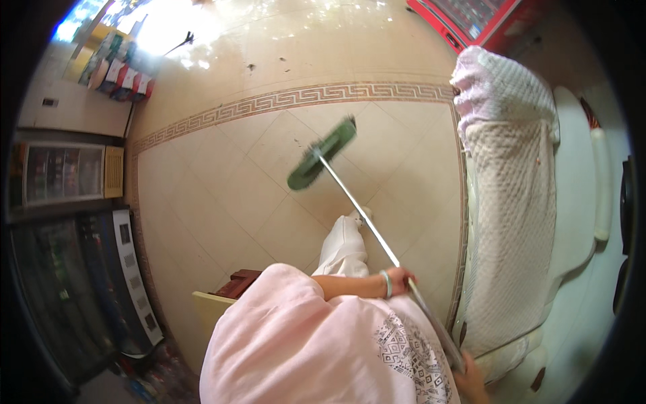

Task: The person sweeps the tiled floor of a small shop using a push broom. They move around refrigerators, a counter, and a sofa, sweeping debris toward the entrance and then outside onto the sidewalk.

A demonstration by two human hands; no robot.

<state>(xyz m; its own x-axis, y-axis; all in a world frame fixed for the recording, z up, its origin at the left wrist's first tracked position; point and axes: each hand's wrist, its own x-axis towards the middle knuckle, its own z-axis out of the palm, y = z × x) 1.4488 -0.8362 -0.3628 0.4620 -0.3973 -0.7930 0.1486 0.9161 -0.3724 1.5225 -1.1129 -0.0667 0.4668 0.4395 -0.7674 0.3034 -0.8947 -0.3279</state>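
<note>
A broom with a green head [323,155] and dark bristles rests at a slant on the tiled floor [212,202] ahead of me. Its slim metal handle [361,212] runs back past my right side. Partway along the handle, my left hand [400,281] is closed around it, with a pale green bangle [387,284] on the wrist. My right hand [469,380] grips the handle near its upper end, low in the picture and partly cut off by my pink top [303,343]. One leg in white trousers [345,245] shows beneath the handle.
A bench sofa under a quilted cover [509,222] lines the right side. Glass-fronted coolers [63,171] stand along the left. A red-framed glass case [467,22] is at the upper right. Beside my left side is a wooden furniture edge [212,305]. Small dark bits [251,67] lie beyond the patterned border.
</note>
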